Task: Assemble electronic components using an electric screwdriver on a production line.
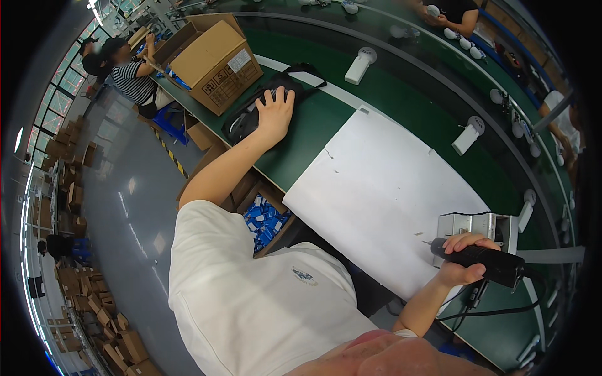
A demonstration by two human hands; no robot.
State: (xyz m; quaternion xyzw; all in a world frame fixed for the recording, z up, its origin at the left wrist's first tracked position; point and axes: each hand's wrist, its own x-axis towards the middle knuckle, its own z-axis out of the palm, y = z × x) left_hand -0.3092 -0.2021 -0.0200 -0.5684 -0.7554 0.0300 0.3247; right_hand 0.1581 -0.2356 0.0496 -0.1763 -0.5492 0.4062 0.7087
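My left hand (276,113) rests on top of a black bag (241,120) with a strap, its fingers spread over the fabric. At the right, my right hand (463,255) is wrapped round a black electric screwdriver (495,262) lying roughly level. Its thin bit points left over a large white sheet (376,182), and a dark cord trails from its rear end. Just behind the screwdriver is a metal box-like fixture (467,222), partly covered by my hand. A few small dark marks show on the sheet.
An open cardboard box (216,66) stands past the bag. Below the bench edge, another carton holds several small blue packs (263,219). White devices (360,66) with round heads lie along the green belt (414,81). Other people work at the far left and across the line.
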